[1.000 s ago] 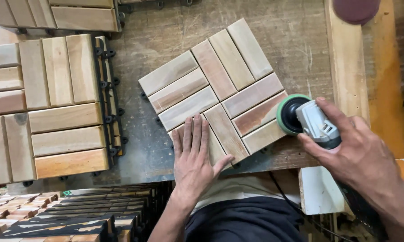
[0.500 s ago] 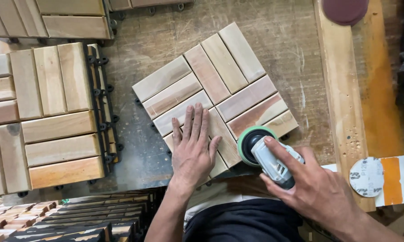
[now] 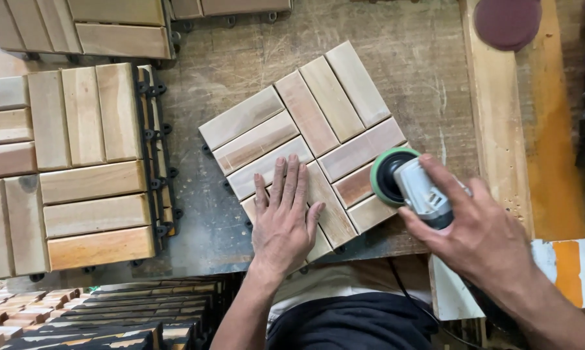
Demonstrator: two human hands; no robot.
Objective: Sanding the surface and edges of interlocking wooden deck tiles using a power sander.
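My left hand [image 3: 284,223] lies flat, pinning the stiff wooden tile [image 3: 305,146], while my right hand [image 3: 477,233] grips the sander [image 3: 412,185].

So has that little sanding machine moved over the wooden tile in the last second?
Yes. The sander in the right hand slid from the tile's right corner down toward its near edge, then back up to the right-hand slats.

We have bare desk [image 3: 396,45] far of the slatted wooden tile [image 3: 305,146] and in the strip on its left. Stacked tiles [image 3: 65,168] block the left, a wooden plank [image 3: 497,129] the right.
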